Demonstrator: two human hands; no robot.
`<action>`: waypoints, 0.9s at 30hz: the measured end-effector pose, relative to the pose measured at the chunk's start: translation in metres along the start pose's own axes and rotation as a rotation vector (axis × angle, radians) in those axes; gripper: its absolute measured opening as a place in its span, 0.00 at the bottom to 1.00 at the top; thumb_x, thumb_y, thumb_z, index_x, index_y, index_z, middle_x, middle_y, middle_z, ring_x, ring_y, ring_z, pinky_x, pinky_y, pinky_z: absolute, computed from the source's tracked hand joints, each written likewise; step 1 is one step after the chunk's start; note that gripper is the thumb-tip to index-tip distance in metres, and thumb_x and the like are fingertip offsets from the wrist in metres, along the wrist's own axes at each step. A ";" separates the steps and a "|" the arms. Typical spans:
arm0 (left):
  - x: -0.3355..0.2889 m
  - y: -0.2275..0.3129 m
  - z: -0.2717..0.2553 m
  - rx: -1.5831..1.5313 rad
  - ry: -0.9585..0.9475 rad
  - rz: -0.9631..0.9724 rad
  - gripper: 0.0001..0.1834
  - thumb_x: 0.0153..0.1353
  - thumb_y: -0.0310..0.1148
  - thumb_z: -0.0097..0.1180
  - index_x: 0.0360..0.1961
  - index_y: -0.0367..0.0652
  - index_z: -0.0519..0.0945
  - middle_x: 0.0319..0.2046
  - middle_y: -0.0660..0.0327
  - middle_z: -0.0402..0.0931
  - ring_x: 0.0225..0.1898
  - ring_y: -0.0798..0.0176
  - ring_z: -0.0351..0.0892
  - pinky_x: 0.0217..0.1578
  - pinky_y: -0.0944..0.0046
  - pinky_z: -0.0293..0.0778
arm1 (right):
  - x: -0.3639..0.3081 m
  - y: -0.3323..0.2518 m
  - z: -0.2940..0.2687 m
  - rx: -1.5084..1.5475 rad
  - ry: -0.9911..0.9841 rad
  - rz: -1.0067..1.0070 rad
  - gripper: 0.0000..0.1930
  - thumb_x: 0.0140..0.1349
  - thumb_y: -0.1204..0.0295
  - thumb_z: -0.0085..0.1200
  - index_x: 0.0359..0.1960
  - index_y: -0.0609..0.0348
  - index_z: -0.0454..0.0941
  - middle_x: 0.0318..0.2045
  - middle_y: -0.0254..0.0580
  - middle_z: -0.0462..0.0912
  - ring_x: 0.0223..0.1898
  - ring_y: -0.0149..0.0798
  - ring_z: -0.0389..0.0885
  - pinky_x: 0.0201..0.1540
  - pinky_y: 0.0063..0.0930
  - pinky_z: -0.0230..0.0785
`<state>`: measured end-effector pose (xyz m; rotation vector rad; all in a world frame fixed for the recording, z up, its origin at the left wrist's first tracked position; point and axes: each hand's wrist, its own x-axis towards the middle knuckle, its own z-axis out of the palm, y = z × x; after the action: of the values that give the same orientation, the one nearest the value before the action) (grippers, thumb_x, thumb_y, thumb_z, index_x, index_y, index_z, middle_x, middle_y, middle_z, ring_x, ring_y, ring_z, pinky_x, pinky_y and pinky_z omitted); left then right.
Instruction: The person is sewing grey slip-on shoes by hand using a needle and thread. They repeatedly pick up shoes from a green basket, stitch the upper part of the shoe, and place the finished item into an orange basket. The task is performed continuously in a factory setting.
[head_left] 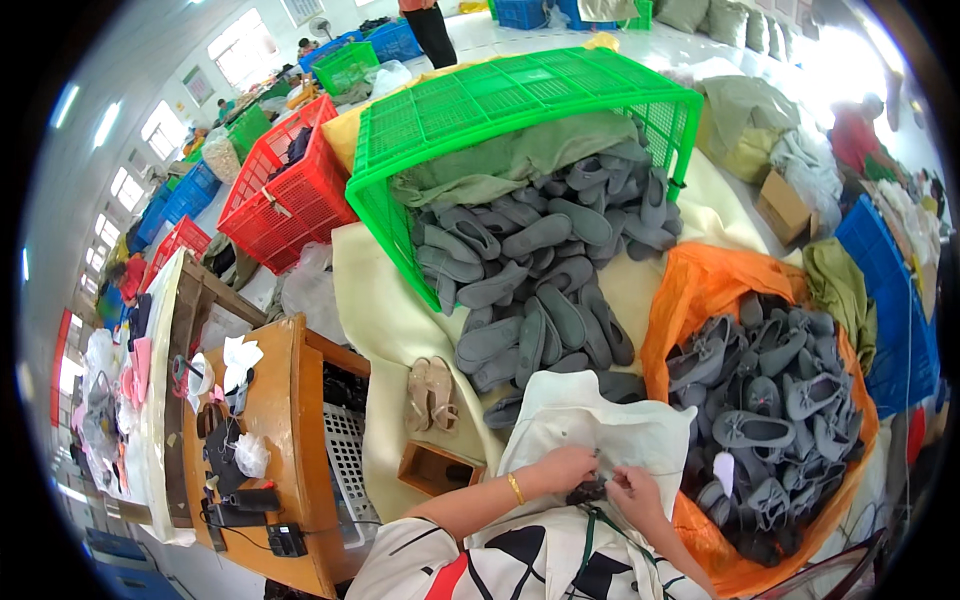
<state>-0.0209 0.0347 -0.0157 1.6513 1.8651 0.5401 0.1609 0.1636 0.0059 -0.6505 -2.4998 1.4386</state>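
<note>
Over my lap, on a white cloth (555,425), my left hand (568,468) and my right hand (636,492) come together with bent fingers. Between them is a small dark grey item (588,490), partly hidden by the fingers; its kind is hard to make out. My left fingers pinch it from one side, my right fingers from the other. Just beyond the cloth lies a heap of grey flat shoes (540,340), spilling out of a green plastic crate (520,85) tipped on its side. To my right, an orange sack (690,275) holds many grey shoes with bows (755,430).
A wooden table (255,440) with small tools, a black box and wires stands at the left. Beige sandals (432,393) and a small wooden box (440,468) rest on the cream sheet (375,300). Red crates (285,190) and a blue crate (890,310) stand farther out.
</note>
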 end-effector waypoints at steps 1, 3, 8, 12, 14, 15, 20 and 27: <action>-0.003 0.002 -0.001 -0.068 0.027 -0.019 0.08 0.58 0.35 0.58 0.34 0.43 0.81 0.34 0.53 0.76 0.39 0.47 0.78 0.40 0.51 0.74 | 0.001 0.001 0.001 -0.053 -0.032 -0.024 0.17 0.56 0.68 0.64 0.45 0.63 0.78 0.33 0.47 0.80 0.34 0.46 0.80 0.39 0.37 0.74; -0.008 0.003 -0.006 -0.173 0.015 -0.086 0.10 0.60 0.36 0.55 0.38 0.44 0.83 0.36 0.51 0.78 0.40 0.47 0.78 0.41 0.51 0.74 | 0.004 -0.002 0.000 -0.042 -0.068 -0.012 0.17 0.56 0.68 0.64 0.46 0.63 0.78 0.33 0.47 0.80 0.35 0.46 0.80 0.39 0.36 0.74; -0.021 -0.001 0.007 -0.666 0.126 -0.174 0.11 0.62 0.36 0.56 0.38 0.40 0.81 0.30 0.57 0.79 0.33 0.60 0.77 0.36 0.61 0.73 | 0.009 -0.023 -0.003 0.092 -0.082 0.086 0.13 0.59 0.71 0.62 0.42 0.65 0.80 0.33 0.44 0.81 0.33 0.37 0.81 0.36 0.28 0.74; -0.026 -0.006 0.020 -0.786 0.219 -0.093 0.12 0.63 0.38 0.57 0.38 0.40 0.80 0.26 0.63 0.77 0.29 0.69 0.72 0.32 0.66 0.70 | 0.007 -0.018 -0.003 0.200 -0.111 0.195 0.09 0.59 0.73 0.61 0.40 0.65 0.81 0.29 0.39 0.82 0.29 0.30 0.80 0.34 0.23 0.72; -0.028 0.010 0.000 -0.896 0.105 -0.171 0.13 0.65 0.38 0.58 0.40 0.38 0.80 0.29 0.64 0.78 0.32 0.71 0.73 0.35 0.67 0.71 | 0.006 -0.019 -0.002 0.286 -0.078 0.217 0.08 0.59 0.74 0.61 0.39 0.64 0.81 0.27 0.38 0.82 0.28 0.28 0.79 0.33 0.22 0.72; -0.028 0.016 -0.009 -0.949 0.047 -0.210 0.13 0.65 0.38 0.58 0.41 0.37 0.79 0.31 0.65 0.79 0.33 0.72 0.74 0.37 0.68 0.72 | 0.006 -0.020 -0.002 0.267 -0.069 0.185 0.08 0.59 0.75 0.61 0.38 0.64 0.82 0.28 0.38 0.82 0.28 0.28 0.79 0.34 0.22 0.72; -0.025 0.015 -0.018 -0.852 0.012 -0.156 0.15 0.65 0.40 0.59 0.46 0.39 0.80 0.33 0.68 0.79 0.34 0.75 0.73 0.38 0.70 0.72 | 0.011 -0.036 -0.003 0.192 -0.003 0.067 0.05 0.59 0.76 0.60 0.34 0.64 0.82 0.28 0.39 0.82 0.29 0.29 0.80 0.34 0.23 0.73; -0.025 0.017 -0.013 -0.897 0.100 -0.112 0.13 0.64 0.39 0.59 0.42 0.40 0.81 0.27 0.68 0.78 0.29 0.75 0.73 0.32 0.70 0.71 | 0.007 -0.049 -0.005 0.133 0.052 0.017 0.04 0.60 0.76 0.59 0.32 0.65 0.81 0.26 0.40 0.81 0.28 0.29 0.79 0.33 0.23 0.71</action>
<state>-0.0156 0.0136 0.0090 0.9224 1.4186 1.2035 0.1429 0.1495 0.0506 -0.6771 -2.3413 1.5568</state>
